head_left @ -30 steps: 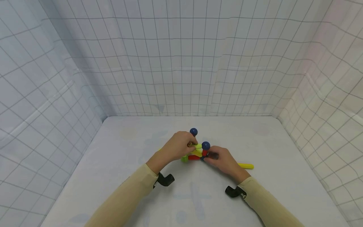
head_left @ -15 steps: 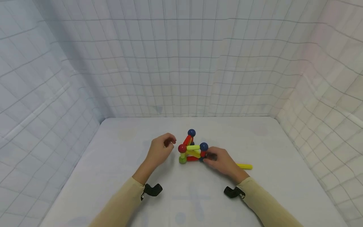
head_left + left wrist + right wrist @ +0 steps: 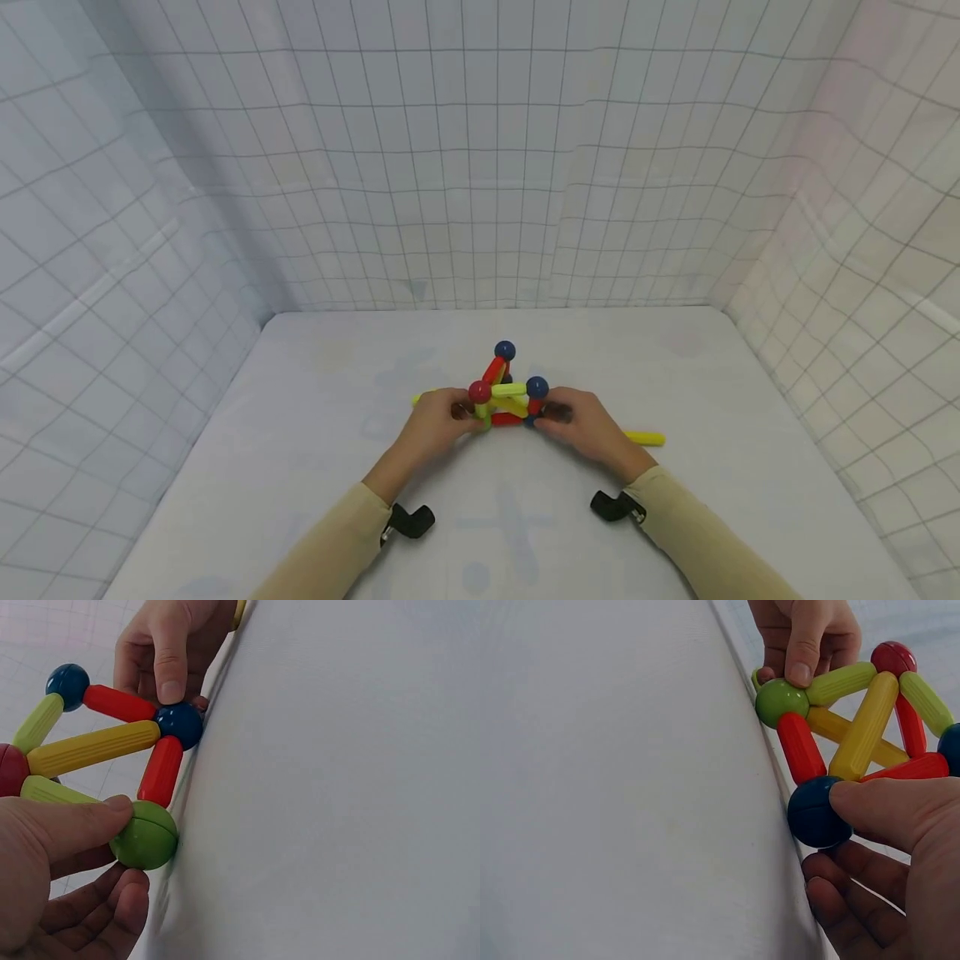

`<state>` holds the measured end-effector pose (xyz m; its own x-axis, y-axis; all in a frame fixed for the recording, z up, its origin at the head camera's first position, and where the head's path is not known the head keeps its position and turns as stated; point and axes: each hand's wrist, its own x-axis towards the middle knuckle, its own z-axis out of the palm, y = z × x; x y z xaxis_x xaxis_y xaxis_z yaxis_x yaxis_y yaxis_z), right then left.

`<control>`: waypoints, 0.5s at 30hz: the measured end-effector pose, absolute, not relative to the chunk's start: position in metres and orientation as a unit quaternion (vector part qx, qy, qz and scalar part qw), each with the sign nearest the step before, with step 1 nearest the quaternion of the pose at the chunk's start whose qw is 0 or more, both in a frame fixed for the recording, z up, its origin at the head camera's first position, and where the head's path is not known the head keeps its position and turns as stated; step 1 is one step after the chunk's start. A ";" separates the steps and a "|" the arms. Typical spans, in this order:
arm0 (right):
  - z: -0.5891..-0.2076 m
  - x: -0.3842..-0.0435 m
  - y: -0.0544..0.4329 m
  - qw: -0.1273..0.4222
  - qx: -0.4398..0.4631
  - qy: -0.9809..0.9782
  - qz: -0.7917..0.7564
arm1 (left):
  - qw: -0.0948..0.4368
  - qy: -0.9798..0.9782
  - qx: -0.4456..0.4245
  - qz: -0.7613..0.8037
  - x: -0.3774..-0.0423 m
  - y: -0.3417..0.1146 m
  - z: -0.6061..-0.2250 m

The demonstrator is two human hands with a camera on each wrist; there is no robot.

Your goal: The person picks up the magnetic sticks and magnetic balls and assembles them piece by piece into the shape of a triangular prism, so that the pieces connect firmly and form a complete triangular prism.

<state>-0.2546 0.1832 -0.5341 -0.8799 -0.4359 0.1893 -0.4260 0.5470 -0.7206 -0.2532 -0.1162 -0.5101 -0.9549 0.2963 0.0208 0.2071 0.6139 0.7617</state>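
Observation:
A frame of magnetic sticks and balls point(image 3: 508, 389) stands on the white table between my two hands. At its near lower left corner, my left hand point(image 3: 435, 421) pinches a green ball point(image 3: 146, 836) between thumb and fingers. The near lower right corner is a blue ball point(image 3: 819, 814), which my right hand point(image 3: 585, 423) pinches. Above these corners sit a red ball point(image 3: 480, 392) and another blue ball point(image 3: 537, 387), joined by a light green stick point(image 3: 508, 389). A yellow stick point(image 3: 97, 748) crosses the near side diagonally. Farther back rises a blue ball point(image 3: 505, 350) on red sticks.
A loose yellow stick point(image 3: 647, 438) lies behind my right wrist. Another yellow piece point(image 3: 422, 397) shows partly beyond my left hand. Grid-patterned cloth walls point(image 3: 480, 167) enclose the table point(image 3: 480, 533) at the back and both sides.
My left hand let go near the frame's top, drew back to the left, then came in low and took hold of the green ball. The right hand stays at the lower blue ball.

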 end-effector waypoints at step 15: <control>-0.528 -0.250 0.178 0.046 -0.256 0.865 -0.430 | 0.027 0.894 0.122 0.429 -0.266 -0.113 -0.516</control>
<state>-0.2499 0.1783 -0.5284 -0.8643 -0.4827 0.1413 -0.4041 0.4993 -0.7664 -0.2665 -0.1131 -0.5159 -0.9687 0.2416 0.0570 0.1956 0.6016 0.7745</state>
